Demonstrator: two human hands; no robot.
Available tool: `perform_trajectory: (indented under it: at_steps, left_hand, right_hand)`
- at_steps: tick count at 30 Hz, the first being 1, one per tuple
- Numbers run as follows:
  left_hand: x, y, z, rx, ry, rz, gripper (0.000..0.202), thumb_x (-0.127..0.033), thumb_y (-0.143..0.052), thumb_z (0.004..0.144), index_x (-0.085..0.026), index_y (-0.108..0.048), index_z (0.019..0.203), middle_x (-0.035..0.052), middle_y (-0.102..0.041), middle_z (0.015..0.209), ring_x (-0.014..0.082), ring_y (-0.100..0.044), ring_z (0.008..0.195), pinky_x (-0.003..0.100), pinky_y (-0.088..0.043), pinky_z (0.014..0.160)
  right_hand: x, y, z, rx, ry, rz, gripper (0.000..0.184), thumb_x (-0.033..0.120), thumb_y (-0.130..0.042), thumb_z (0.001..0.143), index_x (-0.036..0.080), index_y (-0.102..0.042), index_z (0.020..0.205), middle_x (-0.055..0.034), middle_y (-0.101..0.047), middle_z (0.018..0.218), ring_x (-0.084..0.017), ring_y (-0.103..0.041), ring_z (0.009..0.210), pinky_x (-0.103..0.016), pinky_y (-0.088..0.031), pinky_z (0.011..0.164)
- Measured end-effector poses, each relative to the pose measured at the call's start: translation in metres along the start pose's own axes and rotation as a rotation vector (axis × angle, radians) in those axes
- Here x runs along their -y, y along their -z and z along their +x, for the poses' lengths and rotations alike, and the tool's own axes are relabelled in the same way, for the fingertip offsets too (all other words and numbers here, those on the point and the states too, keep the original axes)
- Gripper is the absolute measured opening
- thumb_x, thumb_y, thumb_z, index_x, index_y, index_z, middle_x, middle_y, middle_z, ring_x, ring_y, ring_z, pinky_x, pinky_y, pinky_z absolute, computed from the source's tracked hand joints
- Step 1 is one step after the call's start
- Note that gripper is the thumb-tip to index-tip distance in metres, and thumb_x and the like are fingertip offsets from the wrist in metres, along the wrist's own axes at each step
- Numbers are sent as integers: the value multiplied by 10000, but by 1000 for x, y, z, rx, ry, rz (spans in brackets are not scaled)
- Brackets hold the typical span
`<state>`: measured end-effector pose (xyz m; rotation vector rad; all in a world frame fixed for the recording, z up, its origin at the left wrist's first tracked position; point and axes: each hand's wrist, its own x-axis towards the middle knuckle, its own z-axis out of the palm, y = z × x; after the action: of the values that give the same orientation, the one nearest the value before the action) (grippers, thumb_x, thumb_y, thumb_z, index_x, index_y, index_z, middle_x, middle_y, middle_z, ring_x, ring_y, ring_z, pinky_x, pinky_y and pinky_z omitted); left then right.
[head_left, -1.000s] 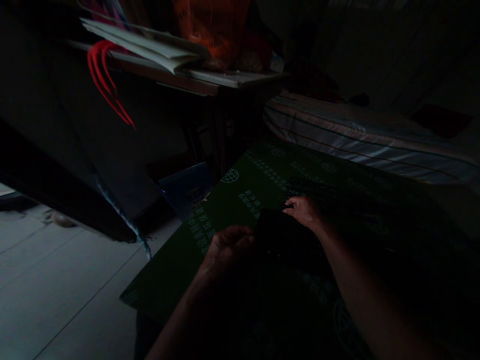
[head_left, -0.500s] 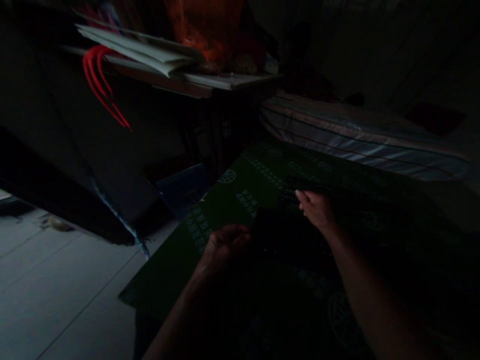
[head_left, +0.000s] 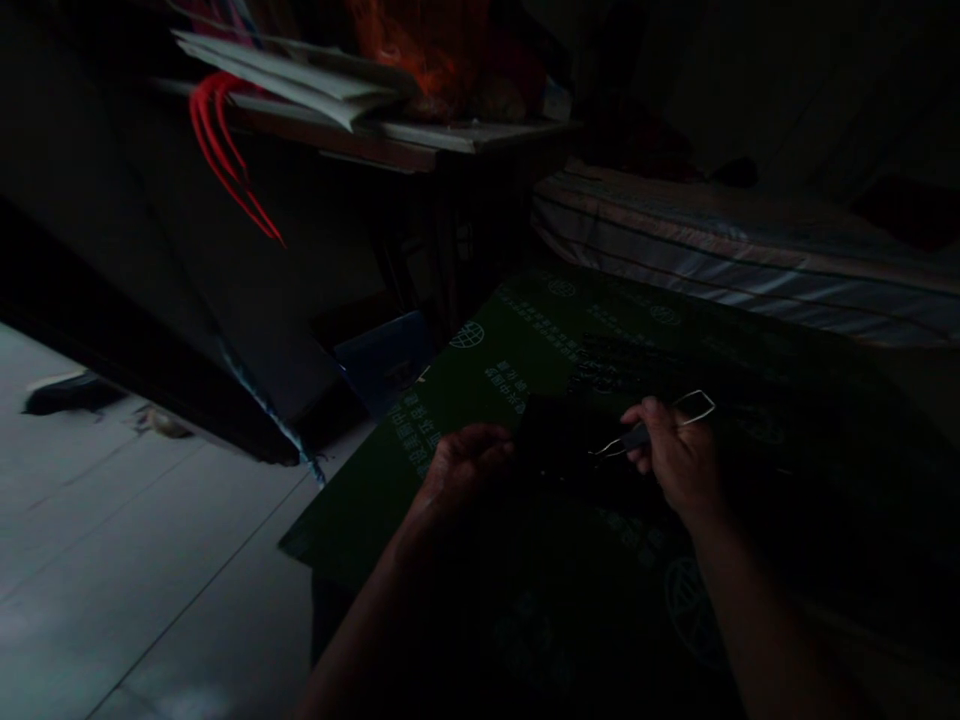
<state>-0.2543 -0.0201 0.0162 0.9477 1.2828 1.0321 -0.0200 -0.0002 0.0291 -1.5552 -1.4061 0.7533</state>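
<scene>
Dimly lit, my right hand (head_left: 671, 458) holds a wire tool (head_left: 613, 446), fingers (head_left: 646, 432) pinched shut around its middle. The wire is thin, pale metal, bent into a narrow loop at the far end and drawn to a point at the near end. That point reaches toward a dark piece (head_left: 547, 438), flat and dull, whose material is lost in shadow. My left hand (head_left: 465, 468) has its fingers curled closed on the piece's left edge. Both hands hover above a smooth green sheet (head_left: 480, 380) printed with white characters and globe marks; the dark piece lies on it, between the hands. Behind the sheet stands a wooden counter (head_left: 420, 155) carrying a stack of pale papers (head_left: 300, 85), with glossy red strips (head_left: 225, 160) hanging off its edge. A striped mattress (head_left: 712, 260) lies at right, and pale tiled floor (head_left: 112, 560) at left.
</scene>
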Motion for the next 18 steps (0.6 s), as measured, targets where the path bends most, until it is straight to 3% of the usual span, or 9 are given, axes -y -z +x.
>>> perform_trajectory:
  at_steps: [6, 10, 14, 18]
  left_hand:
    - [0, -2, -2, 30, 11, 8, 243, -272, -683, 633, -156, -611, 834, -13, -619, 643, 90, -532, 528, 191, -405, 486]
    - [4, -1, -3, 76, -15, 15, 223, -258, -664, 660, -163, -615, 855, -16, -618, 652, 89, -534, 530, 190, -405, 485]
    - [5, -1, -3, 95, -28, 25, 199, -271, -623, 704, -173, -612, 877, -12, -619, 669, 92, -540, 533, 192, -404, 480]
    - [2, -3, -4, 65, -28, 73, 182, -246, -624, 695, -155, -607, 853, -16, -595, 621, 86, -518, 504, 183, -379, 454]
  right_hand:
    - [9, -15, -18, 187, 37, 126, 400, 525, -489, 791, 148, -623, 769, -12, -606, 542, -107, -552, 418, -211, -439, 418]
    - [14, -22, -18, 332, 207, 39, 301, 431, -520, 805, 164, -658, 792, 7, -597, 528, -110, -573, 487, -206, -447, 488]
    - [23, -25, -13, 497, 381, -61, 268, 384, -527, 813, 177, -666, 716, -7, -642, 668, -90, -554, 534, -191, -425, 509]
    - [36, -27, -6, 618, 453, -114, 268, 383, -523, 820, 179, -665, 719, 0, -640, 677, -89, -553, 564, -185, -415, 536]
